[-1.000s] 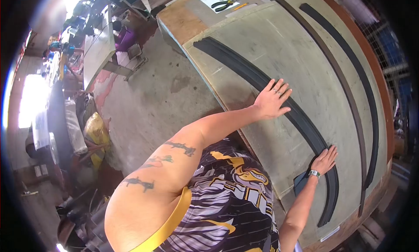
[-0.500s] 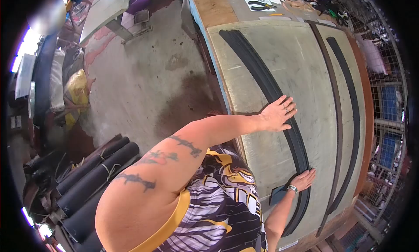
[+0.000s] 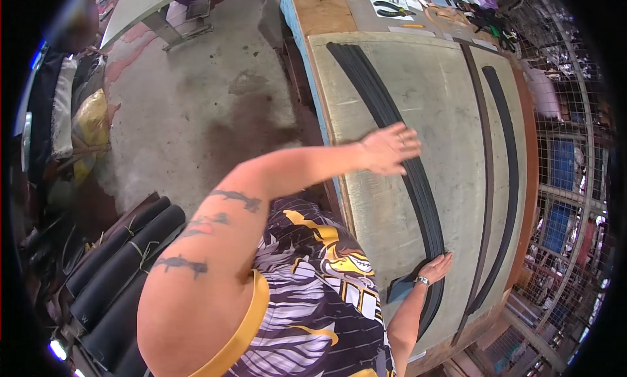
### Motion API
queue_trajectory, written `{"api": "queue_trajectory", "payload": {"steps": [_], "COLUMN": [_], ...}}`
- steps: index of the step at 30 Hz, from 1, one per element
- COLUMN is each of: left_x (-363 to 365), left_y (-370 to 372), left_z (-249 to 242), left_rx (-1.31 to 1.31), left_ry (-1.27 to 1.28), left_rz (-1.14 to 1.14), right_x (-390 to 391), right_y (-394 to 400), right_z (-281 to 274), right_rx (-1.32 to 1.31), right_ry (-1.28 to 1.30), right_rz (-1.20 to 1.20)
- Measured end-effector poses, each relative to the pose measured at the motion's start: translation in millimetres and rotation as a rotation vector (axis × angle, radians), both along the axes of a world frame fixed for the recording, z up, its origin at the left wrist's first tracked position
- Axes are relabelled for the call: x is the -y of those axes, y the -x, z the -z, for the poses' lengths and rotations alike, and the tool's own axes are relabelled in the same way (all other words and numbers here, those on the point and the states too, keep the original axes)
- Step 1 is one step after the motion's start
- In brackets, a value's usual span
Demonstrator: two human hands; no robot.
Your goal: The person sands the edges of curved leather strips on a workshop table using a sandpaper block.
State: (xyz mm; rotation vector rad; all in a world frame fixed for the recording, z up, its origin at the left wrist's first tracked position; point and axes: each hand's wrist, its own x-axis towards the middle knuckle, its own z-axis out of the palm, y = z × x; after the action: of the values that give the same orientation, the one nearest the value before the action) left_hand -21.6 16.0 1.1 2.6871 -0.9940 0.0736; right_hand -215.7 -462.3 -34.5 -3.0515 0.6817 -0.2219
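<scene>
A long black ribbed strip (image 3: pixel 371 83) curves down the pale work board (image 3: pixel 450 116). My left hand (image 3: pixel 392 148) is over the strip's middle, palm down with fingers spread, slightly blurred; whether it touches the strip is unclear. Lower down, my right hand (image 3: pixel 435 267) lies flat across the strip, fingers stretched out, a watch on its wrist. Beside that wrist, a small dark blue-grey flat piece (image 3: pixel 400 289) rests on the board. Neither hand grips anything.
A narrow brown strip (image 3: pixel 484 148) and another curved black strip (image 3: pixel 511 155) lie farther right. Pliers (image 3: pixel 394 10) and papers are at the far end. Black rolls (image 3: pixel 127 253) lie at lower left, a light table (image 3: pixel 140 8) at upper left. Wire mesh (image 3: pixel 555 148) borders the right side.
My left hand has moved up and left along the strip and looks blurred. My right hand stays on the same strip. The whole view has shifted slightly.
</scene>
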Motion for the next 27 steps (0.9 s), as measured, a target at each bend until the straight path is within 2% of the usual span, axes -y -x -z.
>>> {"api": "queue_trajectory", "payload": {"steps": [3, 6, 8, 9, 11, 12, 14, 16, 19, 22, 27], "left_x": [-80.6, -167.3, -210.2, -224.4, -251.5, -257.9, -257.8, -259.5, -265.1, -259.0, -257.8], "left_y": [-21.3, -56.1, -71.3, -77.5, -85.5, -87.2, -88.1, -88.1, -86.0, -84.1, -87.7], "left_z": [-3.6, -13.5, -20.2, -7.6, -9.3, -10.0, 0.0, 1.4, -28.3, -53.1, -45.4], "left_rx": [0.086, 0.141, 0.031, 0.074, -0.034, -0.090, 0.021, 0.059, -0.400, -0.468, -0.668], "left_ry": [-0.015, -0.182, -0.244, -0.186, -0.034, 0.038, 0.210, 0.303, 0.603, 0.476, 0.617], "left_rz": [-0.162, -0.393, -0.570, -0.660, -0.605, -0.573, -0.549, -0.545, -0.544, -0.650, -0.690], "right_x": [-6.2, -16.4, -17.3, -18.8, -36.5, -53.4, -79.2, -91.7, -96.5, -95.6, -89.0], "right_y": [0.7, -5.9, -11.3, -13.7, -22.5, -31.4, -43.5, -50.7, -53.5, -53.8, -51.9], "right_z": [-6.2, -18.7, -21.4, -20.2, -24.4, -25.7, -19.4, -10.3, -8.4, -7.7, -2.6], "right_rx": [-0.012, -0.057, -0.136, -0.144, -0.118, -0.113, -0.099, -0.082, -0.090, -0.087, -0.022], "right_ry": [-0.031, 0.005, 0.006, 0.005, -0.061, -0.071, -0.096, -0.038, -0.035, -0.032, 0.016], "right_rz": [-0.006, -0.007, 0.031, 0.030, -0.044, -0.092, -0.179, -0.079, -0.034, -0.037, -0.079]}}
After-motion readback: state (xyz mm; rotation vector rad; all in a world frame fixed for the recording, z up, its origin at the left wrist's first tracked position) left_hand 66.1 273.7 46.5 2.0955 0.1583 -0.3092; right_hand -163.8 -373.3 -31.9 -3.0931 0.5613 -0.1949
